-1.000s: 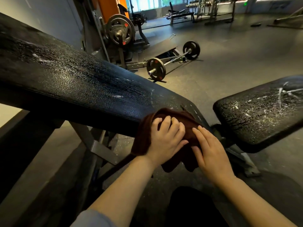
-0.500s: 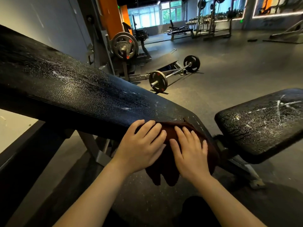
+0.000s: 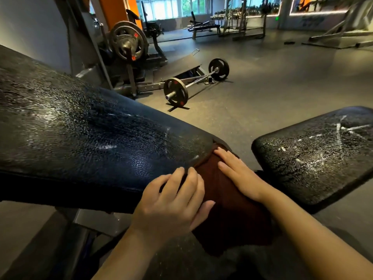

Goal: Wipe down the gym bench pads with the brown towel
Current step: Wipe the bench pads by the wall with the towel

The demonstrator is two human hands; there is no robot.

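The brown towel is draped over the lower end of the long, inclined black back pad, and part of it hangs down below the pad's edge. My left hand lies on the towel's left side with its fingers bent over the pad's edge. My right hand presses flat on the towel with straight fingers that point up the pad. The cracked black seat pad, marked with white streaks, sits to the right across a gap.
The bench's metal frame runs under the back pad. A barbell with plates lies on the grey floor beyond it. A plate-loaded machine stands behind, and racks and another bench are at the far end.
Both hands have spread apart on the towel, the left sliding down toward the pad's edge and the right staying up near the pad's end. My view has risen and come closer.
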